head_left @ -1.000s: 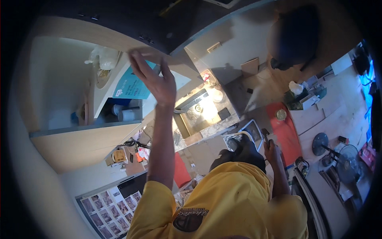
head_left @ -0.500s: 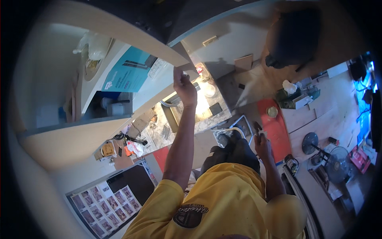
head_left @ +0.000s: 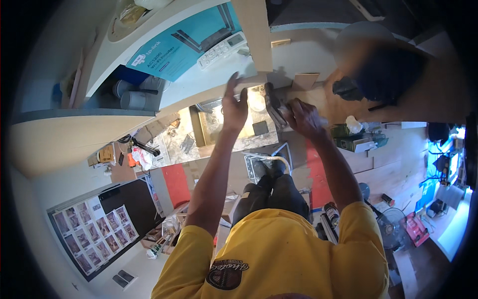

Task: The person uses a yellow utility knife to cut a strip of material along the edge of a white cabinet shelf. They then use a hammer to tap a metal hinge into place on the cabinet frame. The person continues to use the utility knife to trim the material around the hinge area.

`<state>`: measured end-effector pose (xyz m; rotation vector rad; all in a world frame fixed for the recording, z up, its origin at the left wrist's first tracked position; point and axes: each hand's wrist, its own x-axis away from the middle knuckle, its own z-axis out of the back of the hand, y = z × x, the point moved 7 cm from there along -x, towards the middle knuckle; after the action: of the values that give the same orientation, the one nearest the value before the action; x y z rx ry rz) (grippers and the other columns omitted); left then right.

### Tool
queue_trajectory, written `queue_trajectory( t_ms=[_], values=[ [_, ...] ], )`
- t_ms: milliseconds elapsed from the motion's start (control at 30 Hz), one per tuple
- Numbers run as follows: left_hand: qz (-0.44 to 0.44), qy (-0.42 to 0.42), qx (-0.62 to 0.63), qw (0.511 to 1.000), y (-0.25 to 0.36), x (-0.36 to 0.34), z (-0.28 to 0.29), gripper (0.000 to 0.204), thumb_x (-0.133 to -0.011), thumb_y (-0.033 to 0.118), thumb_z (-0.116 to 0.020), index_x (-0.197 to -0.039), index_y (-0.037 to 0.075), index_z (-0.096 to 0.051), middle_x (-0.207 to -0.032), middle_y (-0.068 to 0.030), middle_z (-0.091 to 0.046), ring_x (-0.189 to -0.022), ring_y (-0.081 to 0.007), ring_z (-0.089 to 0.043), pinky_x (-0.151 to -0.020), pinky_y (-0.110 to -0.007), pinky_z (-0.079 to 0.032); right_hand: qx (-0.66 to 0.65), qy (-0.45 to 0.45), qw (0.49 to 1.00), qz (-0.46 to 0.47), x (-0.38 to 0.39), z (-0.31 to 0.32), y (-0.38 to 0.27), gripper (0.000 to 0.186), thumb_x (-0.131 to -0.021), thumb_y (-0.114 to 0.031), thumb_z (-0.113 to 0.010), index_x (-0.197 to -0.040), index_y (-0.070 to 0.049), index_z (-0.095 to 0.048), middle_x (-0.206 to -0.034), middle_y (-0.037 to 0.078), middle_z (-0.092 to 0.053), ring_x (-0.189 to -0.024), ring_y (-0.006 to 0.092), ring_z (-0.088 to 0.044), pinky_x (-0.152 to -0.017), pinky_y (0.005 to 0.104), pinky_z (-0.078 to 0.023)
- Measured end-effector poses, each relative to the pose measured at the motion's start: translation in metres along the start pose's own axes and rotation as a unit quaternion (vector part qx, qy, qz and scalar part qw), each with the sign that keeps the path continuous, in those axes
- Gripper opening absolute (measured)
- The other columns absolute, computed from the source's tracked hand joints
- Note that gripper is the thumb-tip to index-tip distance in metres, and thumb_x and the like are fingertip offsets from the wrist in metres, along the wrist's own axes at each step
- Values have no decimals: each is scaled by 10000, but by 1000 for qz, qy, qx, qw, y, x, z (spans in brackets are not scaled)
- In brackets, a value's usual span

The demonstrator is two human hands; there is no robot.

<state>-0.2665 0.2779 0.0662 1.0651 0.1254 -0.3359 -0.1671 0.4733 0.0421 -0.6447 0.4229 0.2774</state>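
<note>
My left hand (head_left: 234, 109) is raised with its fingers apart and nothing visible in it, at the lower edge of a pale wooden cabinet board (head_left: 256, 40). To its right, my right hand (head_left: 306, 119) grips a dark hand tool (head_left: 274, 104), somewhat blurred, whose end is beside that board. The cabinet shelf (head_left: 179, 92) above my left hand holds a turquoise box (head_left: 154, 65), a white remote-like device (head_left: 221, 50) and several grey cups (head_left: 133, 99).
Below are a lit sink (head_left: 204, 129) in a stone counter and a metal step stool (head_left: 259, 167) at my feet. A red mat (head_left: 174, 182), a standing fan (head_left: 391, 226), a wooden surface (head_left: 373, 154) with boxes, and a photo board (head_left: 94, 229) surround me.
My right hand has risen with the tool to beside the cabinet board. My left hand has moved right, and its fingers, curled half a second ago, are now apart.
</note>
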Motion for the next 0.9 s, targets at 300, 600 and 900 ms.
queue_trajectory(
  t_ms=[300,600,900],
  values=[
    [-72,158,-244,954,-81,-52,143,201,-918,114,-622,-1075,9,-688,-958,-187,-705,-851,-337,-697,-760,-398,-550,73,-53,976,197,-44,-14,16,301,-774,-166,-736,-986,-58,-552,-859,118,-626,-729,301,-655,-618,415,-531],
    [63,229,-241,941,-130,-81,148,350,-879,384,-687,-771,51,-713,-650,-125,-665,-620,-329,-661,-601,-411,-510,122,-110,972,167,-62,-22,47,311,-748,-194,-744,-988,-79,-582,-890,89,-588,-801,280,-631,-692,411,-522],
    [36,209,-326,921,-125,-79,144,455,-917,443,-650,-679,61,-583,-714,-113,-644,-666,-337,-631,-596,-449,-490,152,-44,973,169,-94,21,16,304,-709,-162,-758,-924,-72,-563,-856,92,-601,-742,285,-641,-646,392,-541]
  ],
)
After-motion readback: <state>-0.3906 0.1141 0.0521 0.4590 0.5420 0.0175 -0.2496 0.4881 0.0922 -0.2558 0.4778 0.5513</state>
